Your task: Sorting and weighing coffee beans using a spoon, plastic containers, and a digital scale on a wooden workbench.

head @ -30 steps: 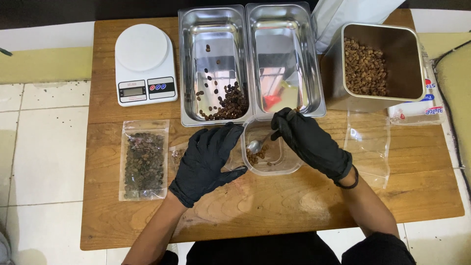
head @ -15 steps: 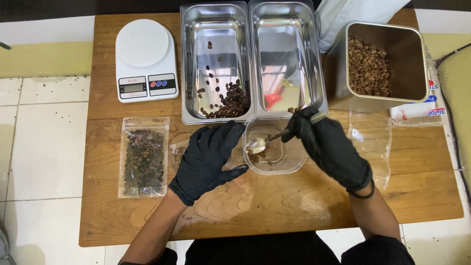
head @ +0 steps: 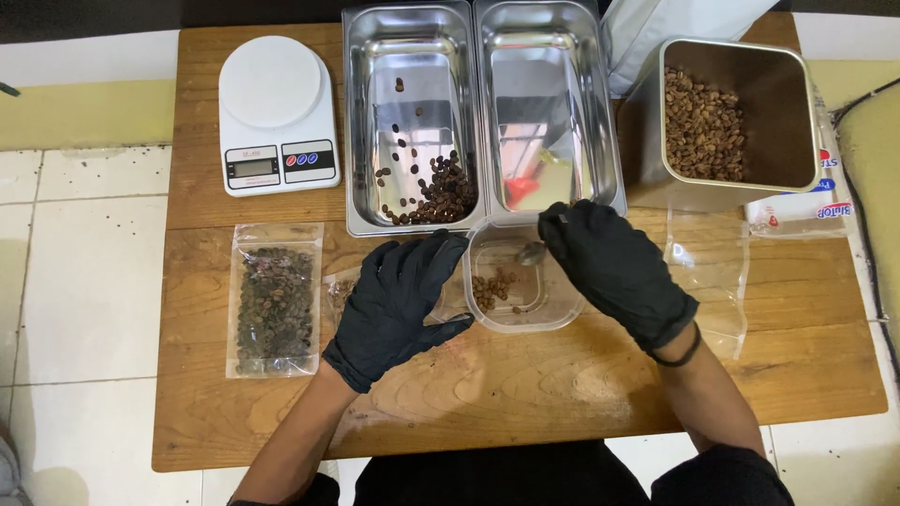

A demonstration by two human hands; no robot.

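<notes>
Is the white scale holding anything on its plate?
No, the scale has a bare plate; the beans lie in the trays and tin.

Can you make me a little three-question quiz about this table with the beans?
1. True or false: the scale has beans on it.
2. What does the right hand hold: A spoon, B knife, C cup?
3. Which tray holds more beans, the left tray or the right tray?

Key: 1 false. 2 A. 3 the left tray.
</notes>
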